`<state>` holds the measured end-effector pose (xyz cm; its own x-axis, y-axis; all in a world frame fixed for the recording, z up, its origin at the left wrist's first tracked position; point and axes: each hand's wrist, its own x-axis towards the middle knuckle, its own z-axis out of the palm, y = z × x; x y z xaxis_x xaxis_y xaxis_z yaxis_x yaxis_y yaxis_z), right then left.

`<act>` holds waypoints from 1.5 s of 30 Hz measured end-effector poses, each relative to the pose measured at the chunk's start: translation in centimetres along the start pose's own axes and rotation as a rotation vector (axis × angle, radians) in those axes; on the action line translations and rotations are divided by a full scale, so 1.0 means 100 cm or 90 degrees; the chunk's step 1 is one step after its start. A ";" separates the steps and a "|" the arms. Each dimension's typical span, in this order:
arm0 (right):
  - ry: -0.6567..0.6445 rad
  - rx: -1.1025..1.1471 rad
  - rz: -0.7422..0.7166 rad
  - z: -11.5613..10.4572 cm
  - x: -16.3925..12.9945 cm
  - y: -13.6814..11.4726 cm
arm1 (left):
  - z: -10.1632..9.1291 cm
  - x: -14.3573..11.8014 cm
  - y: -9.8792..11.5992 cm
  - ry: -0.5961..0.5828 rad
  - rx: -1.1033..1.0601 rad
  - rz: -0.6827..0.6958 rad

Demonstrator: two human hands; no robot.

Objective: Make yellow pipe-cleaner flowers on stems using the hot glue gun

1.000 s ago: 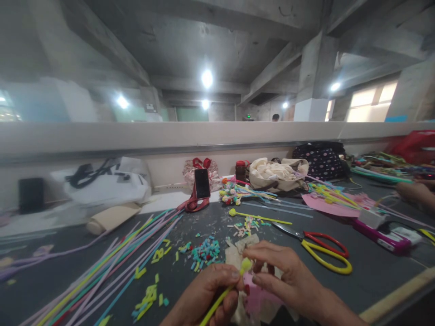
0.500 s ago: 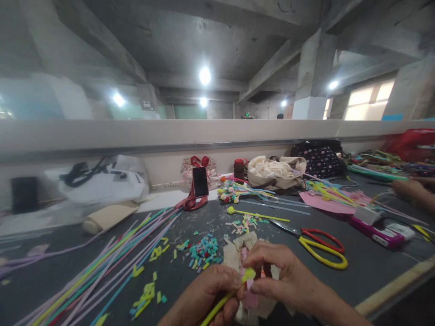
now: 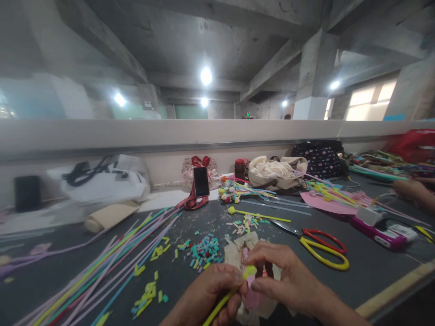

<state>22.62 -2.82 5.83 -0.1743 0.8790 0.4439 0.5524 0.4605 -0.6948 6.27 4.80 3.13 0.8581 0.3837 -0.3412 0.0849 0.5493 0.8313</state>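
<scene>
My left hand (image 3: 220, 292) is closed around a thin yellow stick (image 3: 217, 310), which looks like a flexible tube or fuzzy stem. At its upper end is a small yellow knob (image 3: 250, 271). The thumb and forefinger of my right hand (image 3: 285, 276) curl round this knob from the right. Below both hands lies a crumpled beige cloth or paper (image 3: 234, 253) with a pink strip (image 3: 250, 296) on it, partly hidden by my fingers. Just beyond sits a finished-looking yellow stem with a knob (image 3: 261, 215).
Scissors (image 3: 322, 249) with red and yellow handles lie to the right. Small cut pieces (image 3: 205, 249) are scattered left of centre, near long coloured stems (image 3: 112, 267). A phone (image 3: 201, 182), a cream bag (image 3: 277, 170) and a purple device (image 3: 377, 233) stand behind. Another person's hand (image 3: 413, 192) is at far right.
Both hands keep nearly the same place and grip. The yellow knob is slightly turned between my fingers, and the whole view has shifted a little.
</scene>
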 end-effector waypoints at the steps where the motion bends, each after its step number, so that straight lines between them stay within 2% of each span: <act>1: 0.001 0.002 0.012 -0.001 -0.001 0.001 | 0.001 0.000 0.000 0.015 0.004 0.012; 4: -0.007 0.021 0.038 -0.003 -0.002 0.003 | 0.003 0.000 0.000 0.029 0.024 0.039; 10: -0.037 -0.014 0.023 -0.002 0.000 -0.001 | 0.005 0.001 -0.002 0.042 0.093 0.026; 19: -0.025 -0.009 0.017 0.005 -0.001 0.001 | 0.003 0.001 -0.004 0.024 0.088 0.041; 26: -0.040 0.003 0.007 0.004 -0.002 0.002 | 0.008 0.000 -0.003 0.038 0.098 0.041; 28: -0.041 0.033 0.003 0.001 -0.003 0.003 | 0.010 0.000 -0.003 0.063 0.113 0.061; 30: -0.014 0.090 0.012 -0.003 -0.002 0.005 | 0.013 -0.001 -0.003 0.118 0.129 0.088; 32: 0.046 0.167 0.059 -0.007 -0.001 0.009 | 0.015 -0.002 -0.002 0.163 0.129 0.101; 35: 0.142 0.265 0.176 -0.008 0.002 0.018 | 0.016 -0.003 0.000 0.161 0.074 0.126; 37: 0.163 0.304 0.232 -0.002 0.003 0.024 | 0.015 -0.004 0.002 0.164 0.022 0.175; 40: 0.120 0.396 0.260 0.016 0.002 0.030 | 0.014 -0.005 0.003 0.174 -0.044 0.217; 43: 0.052 0.512 0.263 0.038 0.001 0.025 | 0.015 -0.004 0.004 0.157 -0.135 0.224; 45: 0.050 0.517 0.216 0.049 0.003 0.016 | 0.016 -0.002 0.003 0.134 -0.179 0.236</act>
<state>19.40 -1.20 2.09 -0.0333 0.9870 0.1571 -0.1901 0.1481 -0.9705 6.94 3.74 4.17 0.6816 0.7159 -0.1512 -0.3704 0.5158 0.7725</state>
